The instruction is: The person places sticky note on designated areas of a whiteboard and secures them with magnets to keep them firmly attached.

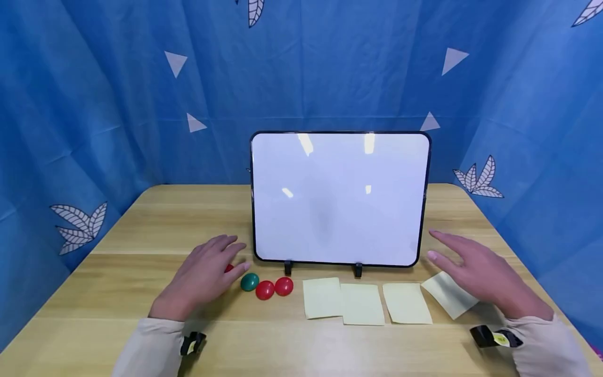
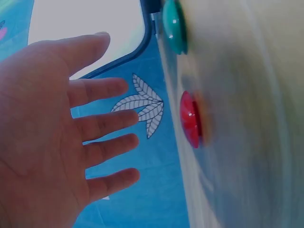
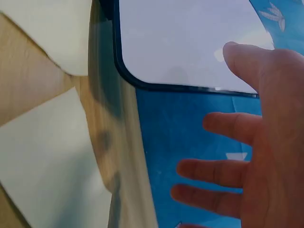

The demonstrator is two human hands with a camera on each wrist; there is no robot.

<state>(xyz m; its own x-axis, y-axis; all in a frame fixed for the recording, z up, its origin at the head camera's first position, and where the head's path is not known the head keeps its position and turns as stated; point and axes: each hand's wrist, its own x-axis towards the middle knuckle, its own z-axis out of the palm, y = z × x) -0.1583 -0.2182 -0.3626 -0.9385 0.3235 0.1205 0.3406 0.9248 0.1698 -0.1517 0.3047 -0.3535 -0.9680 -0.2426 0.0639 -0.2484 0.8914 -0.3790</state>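
My left hand [image 1: 202,272] hovers over the table's left side, fingers spread and holding nothing. Beneath it lies a round red magnet [image 2: 190,118], mostly hidden by the hand in the head view. Beside the thumb sit a green magnet [image 1: 249,282] and two red magnets [image 1: 265,290]. On the right, my right hand [image 1: 480,269] is held above the table with straight, empty fingers. Under its thumb side lies a tilted cream paper note [image 1: 449,296]. Three more cream notes [image 1: 363,305] form a row to its left. Between the hands stands a whiteboard [image 1: 336,209] with a black frame.
Two black feet [image 1: 358,270] hold the whiteboard upright on the wooden table [image 1: 188,209]. A blue curtain [image 1: 330,63] with leaf and triangle prints hangs behind and at both sides. Black straps [image 1: 494,336] with cameras sit at both wrists.
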